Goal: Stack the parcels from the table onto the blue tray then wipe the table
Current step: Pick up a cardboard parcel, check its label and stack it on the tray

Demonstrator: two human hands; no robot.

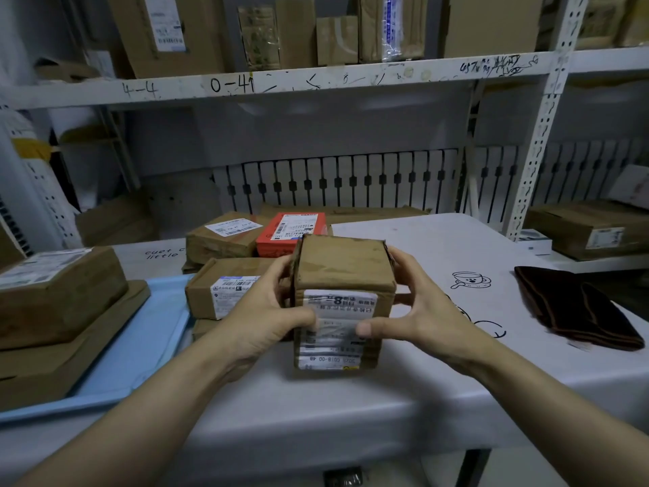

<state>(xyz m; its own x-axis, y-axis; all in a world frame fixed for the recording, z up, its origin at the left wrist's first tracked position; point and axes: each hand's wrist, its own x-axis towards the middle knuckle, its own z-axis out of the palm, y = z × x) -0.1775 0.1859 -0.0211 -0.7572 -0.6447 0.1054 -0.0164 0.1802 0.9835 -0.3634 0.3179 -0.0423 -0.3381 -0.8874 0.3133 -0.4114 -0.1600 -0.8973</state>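
A brown cardboard parcel (342,272) with a white shipping label stands in the middle of the white table (439,240). My left hand (263,314) grips its left side and my right hand (418,311) grips its right side, thumbs on the label. To the left lies the blue tray (140,346), with a stack of brown parcels (56,297) on it. Behind the held parcel lie more parcels: a brown one with a label (217,290), another brown one (224,237) and a red one (291,233).
A dark brown folded cloth (576,307) lies on the table at the right. Black doodles mark the tabletop. White metal shelving with cardboard boxes (593,226) stands behind and to the right. The table's front edge is near me.
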